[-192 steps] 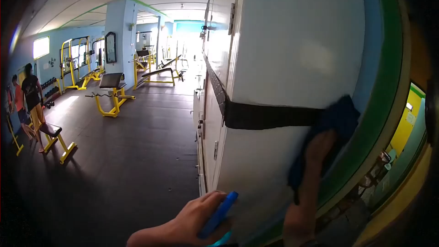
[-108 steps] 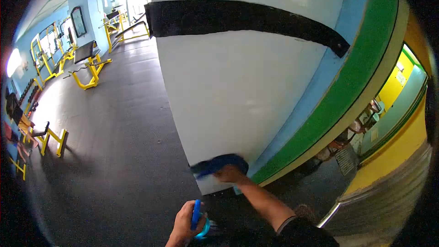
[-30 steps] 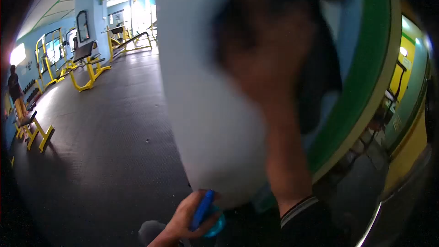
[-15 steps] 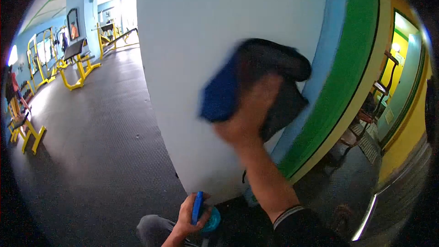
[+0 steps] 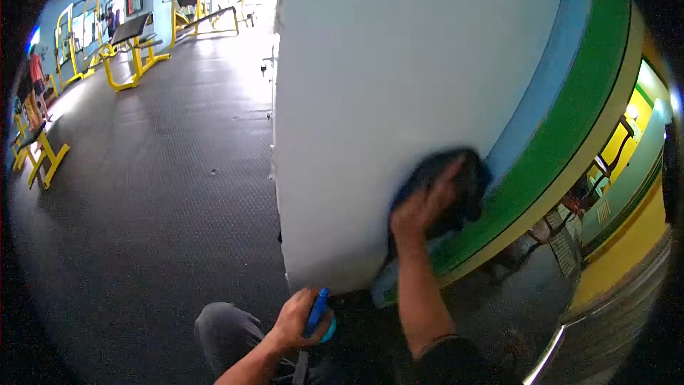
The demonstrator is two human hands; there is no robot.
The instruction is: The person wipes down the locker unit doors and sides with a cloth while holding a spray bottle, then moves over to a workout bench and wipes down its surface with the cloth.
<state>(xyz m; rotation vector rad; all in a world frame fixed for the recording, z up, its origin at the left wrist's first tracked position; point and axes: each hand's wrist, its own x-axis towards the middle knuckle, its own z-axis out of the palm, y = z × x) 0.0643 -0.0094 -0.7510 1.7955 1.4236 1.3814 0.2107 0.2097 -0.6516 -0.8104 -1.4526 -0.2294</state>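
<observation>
My right hand (image 5: 425, 208) presses a dark blue cloth (image 5: 467, 184) against the lower right part of a white panel (image 5: 399, 64), beside its blue and green edging. The cloth is bunched under and around the fingers, slightly blurred. Low in the view, my left hand (image 5: 299, 317) is wrapped round a bottle with a blue top (image 5: 318, 309); a bit of its light blue body shows below the fingers. The bottle is near the panel's bottom corner, apart from it.
Dark textured floor (image 5: 164, 192) spreads to the left. Yellow gym benches (image 5: 132, 50) and a person in red (image 5: 37, 71) are beyond it. My bent knee (image 5: 224, 328) is at the bottom. A chair (image 5: 605, 160) and yellow wall (image 5: 613, 264) are at the right.
My right hand and the cloth have moved down and to the right across the panel. My left hand still holds the bottle. The camera view has shifted, so the panel appears farther right.
</observation>
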